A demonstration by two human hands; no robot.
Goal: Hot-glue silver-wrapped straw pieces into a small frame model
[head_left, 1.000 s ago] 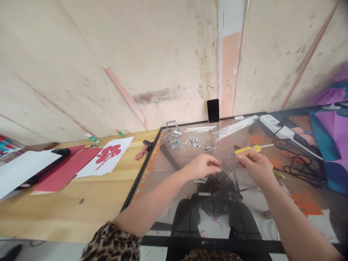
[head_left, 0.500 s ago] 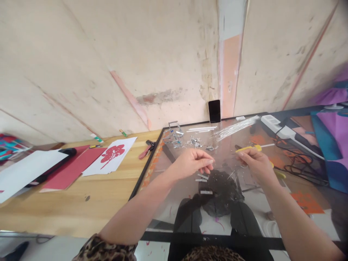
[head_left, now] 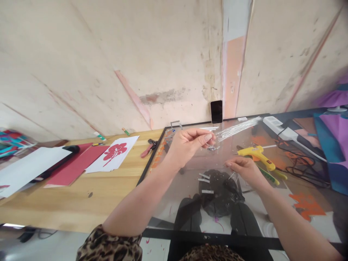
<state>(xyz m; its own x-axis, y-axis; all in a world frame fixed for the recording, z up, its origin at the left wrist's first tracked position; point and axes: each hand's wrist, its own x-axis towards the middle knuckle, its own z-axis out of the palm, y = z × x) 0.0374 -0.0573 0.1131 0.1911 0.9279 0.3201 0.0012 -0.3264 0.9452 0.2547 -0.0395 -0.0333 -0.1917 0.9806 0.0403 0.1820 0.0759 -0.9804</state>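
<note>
My left hand (head_left: 193,143) is raised over the glass tabletop, its thumb and fingertips pinched together; anything between them is too small to make out. It partly covers a scatter of small silver pieces and lies close to the bundle of thin silver wires (head_left: 239,128). Lower and to the right, my right hand (head_left: 243,169) is also pinched, and I cannot make out what it holds. Just beyond it lies a yellow glue gun (head_left: 255,153) with a white glue stick in its back. Short silver strips (head_left: 203,177) rest on the glass between my forearms.
A black phone (head_left: 216,111) leans against the wall. On the right are a white power strip (head_left: 281,129), tangled black cable and a green-handled tool (head_left: 268,175). Red-handled pliers (head_left: 149,148) and paper with a red flower (head_left: 115,154) lie on the wooden table at left.
My left hand has moved up and away from me, over the silver pieces. My right hand has come down and left, off the glue gun, uncovering it.
</note>
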